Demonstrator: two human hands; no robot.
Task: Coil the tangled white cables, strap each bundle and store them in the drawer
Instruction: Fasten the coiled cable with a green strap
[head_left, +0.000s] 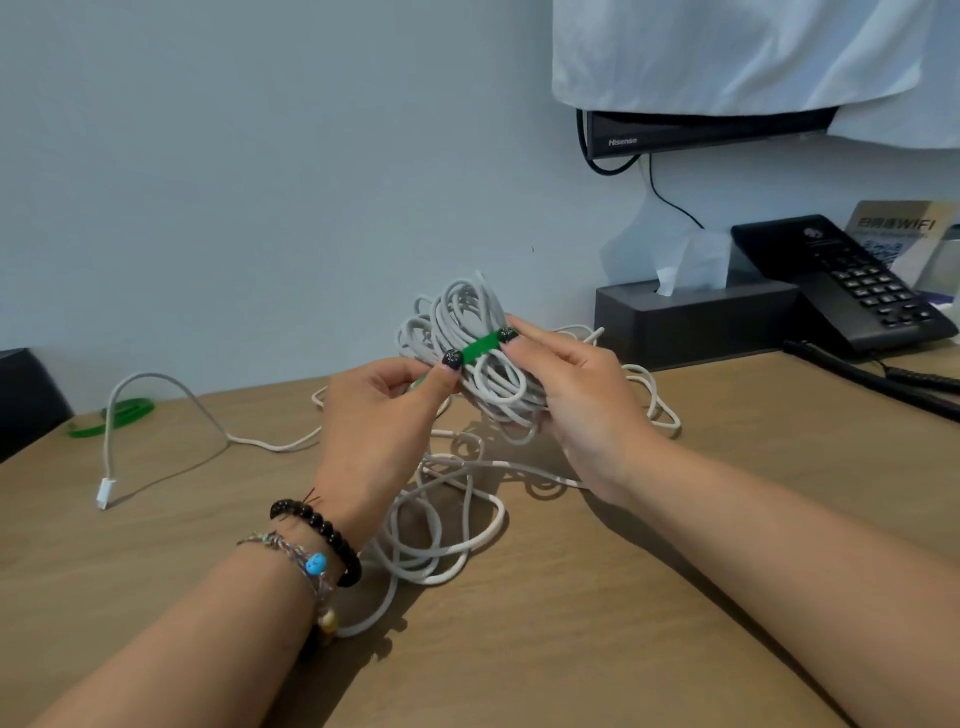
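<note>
A coiled bundle of white cable (462, 332) is held up above the wooden desk (675, 597). A green strap (480, 349) runs across the middle of the bundle. My left hand (379, 426) pinches the strap's left end, thumb tip on the band. My right hand (576, 400) grips the bundle from the right, with its thumb pressing the strap's right end. More loose white cable (441, 519) lies tangled on the desk under my hands. One end with a white plug (104, 492) trails off to the left.
A second green strap (117, 415) lies on the desk at the far left, beside a dark object at the edge. At the back right stand a dark tissue box (696, 322) and a black telephone (841, 280). A cloth-covered screen hangs on the wall above.
</note>
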